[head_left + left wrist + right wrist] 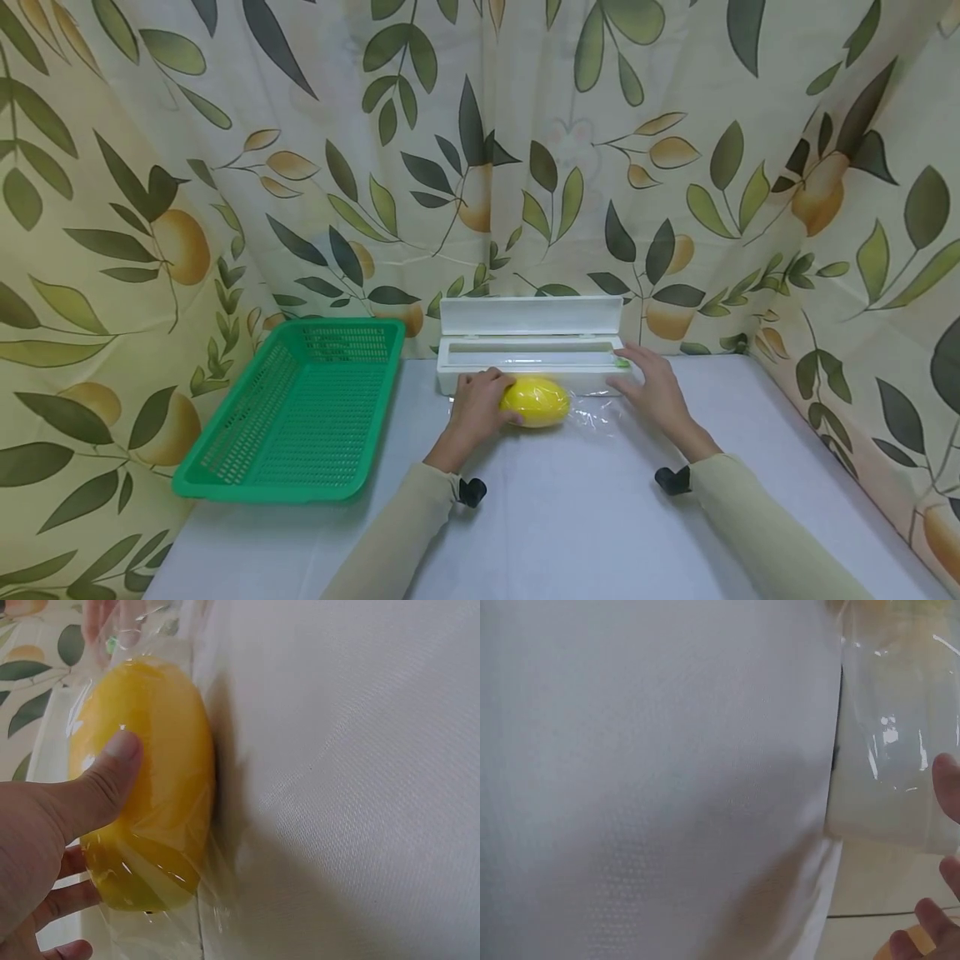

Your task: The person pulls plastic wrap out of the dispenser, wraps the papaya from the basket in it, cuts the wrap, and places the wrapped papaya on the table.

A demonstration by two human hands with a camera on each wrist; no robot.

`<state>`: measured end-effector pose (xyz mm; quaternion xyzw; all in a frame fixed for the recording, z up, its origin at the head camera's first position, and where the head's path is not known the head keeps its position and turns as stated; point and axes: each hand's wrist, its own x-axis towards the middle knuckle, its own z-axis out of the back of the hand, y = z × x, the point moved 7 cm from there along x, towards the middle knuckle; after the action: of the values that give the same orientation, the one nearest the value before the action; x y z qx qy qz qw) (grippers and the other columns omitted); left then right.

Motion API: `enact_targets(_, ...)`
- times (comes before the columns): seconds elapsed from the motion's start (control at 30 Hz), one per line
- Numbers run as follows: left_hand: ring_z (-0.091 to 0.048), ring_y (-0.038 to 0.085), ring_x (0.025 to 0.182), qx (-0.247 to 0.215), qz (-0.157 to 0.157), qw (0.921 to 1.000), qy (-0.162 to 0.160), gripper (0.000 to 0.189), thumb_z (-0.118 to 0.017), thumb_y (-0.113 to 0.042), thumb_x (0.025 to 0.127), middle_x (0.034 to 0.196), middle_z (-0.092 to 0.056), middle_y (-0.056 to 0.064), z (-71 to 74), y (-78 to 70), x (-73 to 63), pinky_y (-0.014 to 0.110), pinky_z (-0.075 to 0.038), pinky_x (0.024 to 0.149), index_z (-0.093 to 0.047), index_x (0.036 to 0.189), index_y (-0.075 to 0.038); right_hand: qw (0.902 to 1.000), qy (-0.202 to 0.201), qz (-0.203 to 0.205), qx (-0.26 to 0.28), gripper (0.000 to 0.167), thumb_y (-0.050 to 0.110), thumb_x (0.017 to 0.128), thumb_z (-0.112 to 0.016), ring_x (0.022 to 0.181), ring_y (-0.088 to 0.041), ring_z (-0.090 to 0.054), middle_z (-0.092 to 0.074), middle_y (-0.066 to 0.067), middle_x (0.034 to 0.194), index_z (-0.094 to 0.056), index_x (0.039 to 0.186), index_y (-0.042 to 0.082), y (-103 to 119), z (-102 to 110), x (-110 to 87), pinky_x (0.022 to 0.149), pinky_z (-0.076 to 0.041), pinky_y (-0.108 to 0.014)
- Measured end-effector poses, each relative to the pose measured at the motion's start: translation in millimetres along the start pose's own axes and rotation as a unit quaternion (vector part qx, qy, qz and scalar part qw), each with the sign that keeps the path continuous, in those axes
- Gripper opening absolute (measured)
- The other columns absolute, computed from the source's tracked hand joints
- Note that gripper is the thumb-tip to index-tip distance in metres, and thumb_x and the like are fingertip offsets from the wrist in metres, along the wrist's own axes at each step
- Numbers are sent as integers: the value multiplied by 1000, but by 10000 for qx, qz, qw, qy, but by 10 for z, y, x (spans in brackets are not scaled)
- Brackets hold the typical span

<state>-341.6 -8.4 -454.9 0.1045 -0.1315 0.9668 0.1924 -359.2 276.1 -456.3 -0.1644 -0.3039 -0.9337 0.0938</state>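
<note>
Remotely, I see the left hand (477,406) gripping a yellow fruit (537,402), its thumb laid along the side, with clear film (596,414) around the fruit. It sits over the white tablecloth (570,517), just in front of a white box (457,379) whose lid (531,317) stands raised. The right hand (660,396) reaches the box's right end, beside a small green piece (622,363); I cannot tell whether it pinches anything. Leftward stands a green basket (277,500).

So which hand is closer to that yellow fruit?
Left. The left hand grips the yellow fruit; the right hand is apart from it, off to its right, at the right end of the white box.
</note>
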Motion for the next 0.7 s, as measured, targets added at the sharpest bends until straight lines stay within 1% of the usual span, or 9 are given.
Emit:
enact_targets(0.1, -62, 18, 110, 10, -24, 10000, -12, 68, -89, -50, 74, 122, -67, -1, 2, 2, -5, 40, -40, 96, -70, 131, -18, 10000, 86, -27, 33, 54, 19, 93, -77, 142, -54, -32, -42, -29, 154, -56, 140, 2, -38, -30, 8, 113, -23, -71)
enact_targets(0.27, -62, 18, 111, -1, -74, 10000, -14, 72, -89, -53, 71, 122, -66, -1, 3, 2, -19, 40, -40, 95, -69, 131, -19, 9999, 117, 7, 45, 56, 21, 94, -76, 140, -54, -34, -43, -29, 153, -55, 142, 1, -101, -47, 17, 113, -23, -70)
enact_targets(0.37, -62, 17, 111, 29, -96, 9999, -74, 69, -85, -56, 75, 123, -67, -2, 3, 1, -27, 39, -39, 94, -69, 131, -19, 9999, 134, -2, 57, 56, 22, 94, -76, 140, -54, -36, -44, -29, 153, -55, 142, 1, -136, -46, 22, 113, -25, -70)
enact_targets(0.5, -61, 18, 114, 88, -113, 9997, -210, 58, -76, -57, 86, 125, -68, -2, 9, -9, -36, 37, -39, 91, -70, 130, -20, 9994, 214, -180, 187, 57, 23, 95, -76, 140, -54, -35, -43, -28, 154, -54, 143, 3, -193, -57, 29, 112, -24, -70)
enact_targets(0.6, -60, 19, 114, 103, -103, 9995, -281, 54, -72, -57, 90, 125, -68, -2, 17, -17, -41, 38, -39, 91, -71, 129, -19, 9985, 278, -339, 320, 57, 26, 96, -75, 142, -53, -34, -43, -27, 155, -54, 145, 6, -231, -71, 36, 113, -24, -70)
enact_targets(0.7, -60, 20, 114, 115, -93, 9993, -332, 53, -72, -57, 91, 125, -68, -2, 24, -18, -45, 38, -39, 91, -71, 128, -19, 9974, 312, -477, 435, 58, 29, 96, -75, 143, -52, -33, -42, -26, 156, -54, 146, 8, -260, -84, 41, 113, -24, -71)
